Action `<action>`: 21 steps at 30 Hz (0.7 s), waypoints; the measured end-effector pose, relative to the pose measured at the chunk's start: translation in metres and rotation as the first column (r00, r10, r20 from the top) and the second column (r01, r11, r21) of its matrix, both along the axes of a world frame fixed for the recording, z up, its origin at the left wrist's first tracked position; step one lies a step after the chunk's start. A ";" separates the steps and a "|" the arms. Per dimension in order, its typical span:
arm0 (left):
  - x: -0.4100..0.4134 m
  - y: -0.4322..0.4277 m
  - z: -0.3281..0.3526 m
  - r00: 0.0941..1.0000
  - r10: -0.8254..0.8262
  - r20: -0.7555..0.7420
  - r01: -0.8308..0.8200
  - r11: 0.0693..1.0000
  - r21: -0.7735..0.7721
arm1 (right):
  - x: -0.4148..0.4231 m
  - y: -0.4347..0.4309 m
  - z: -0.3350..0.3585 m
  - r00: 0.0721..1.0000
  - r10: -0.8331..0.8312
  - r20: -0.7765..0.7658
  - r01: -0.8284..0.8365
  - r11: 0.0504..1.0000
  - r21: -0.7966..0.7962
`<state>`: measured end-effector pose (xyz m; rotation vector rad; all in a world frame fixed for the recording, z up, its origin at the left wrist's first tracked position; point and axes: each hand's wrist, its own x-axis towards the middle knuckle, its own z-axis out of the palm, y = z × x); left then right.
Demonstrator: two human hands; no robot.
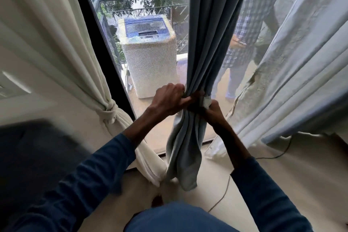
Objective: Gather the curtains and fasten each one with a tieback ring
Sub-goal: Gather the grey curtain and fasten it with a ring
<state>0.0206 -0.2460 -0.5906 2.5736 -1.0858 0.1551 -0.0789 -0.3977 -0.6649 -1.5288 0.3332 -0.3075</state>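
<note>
Left hand (169,100) clenched round the gathered grey-blue curtain (205,43), fingers curled tight. Right hand (214,111) just right of it, pinching a pale tieback (206,102) against the cloth.

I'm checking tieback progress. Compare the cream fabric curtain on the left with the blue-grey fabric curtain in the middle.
Colour: the cream fabric curtain is off-white; the blue-grey fabric curtain is dusty blue. State: the cream curtain is already cinched by a cream fabric tie; the blue-grey one is only bunched by the left hand and right hand. Shared: both are gathered at a waist, tails hanging loose below.
</note>
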 end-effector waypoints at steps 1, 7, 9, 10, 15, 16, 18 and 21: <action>0.001 0.006 -0.005 1.000 -0.021 -0.002 0.021 1.000 0.021 | -0.001 -0.003 0.000 0.999 -0.004 0.044 0.003 1.000 0.005; 0.005 0.034 -0.015 0.998 -0.058 0.024 0.058 0.998 0.020 | 0.005 -0.005 -0.003 0.986 -0.104 0.133 0.111 0.993 -0.045; 0.003 0.037 -0.014 0.998 -0.054 0.025 0.053 0.998 0.041 | 0.009 -0.002 -0.005 0.984 -0.127 0.121 0.137 0.988 -0.070; 0.002 0.039 -0.014 0.998 -0.053 0.025 0.052 0.998 0.044 | 0.012 0.000 -0.006 0.984 -0.145 0.104 0.155 0.984 -0.090; -0.013 0.035 -0.009 0.981 -0.110 0.157 0.092 0.988 0.120 | 0.027 0.013 -0.007 0.949 -0.315 -0.005 0.297 0.901 -0.318; -0.017 0.033 -0.006 0.977 -0.140 0.164 0.119 0.984 0.132 | 0.028 0.015 -0.006 0.940 -0.340 -0.008 0.312 0.872 -0.376; -0.024 0.027 0.002 0.974 -0.193 0.118 0.178 0.976 0.122 | 0.028 0.020 -0.002 0.947 -0.318 0.034 0.295 0.828 -0.476; -0.038 0.012 0.013 0.963 -0.268 0.031 0.268 0.963 0.019 | 0.026 0.025 -0.008 0.960 -0.263 0.099 0.272 0.780 -0.564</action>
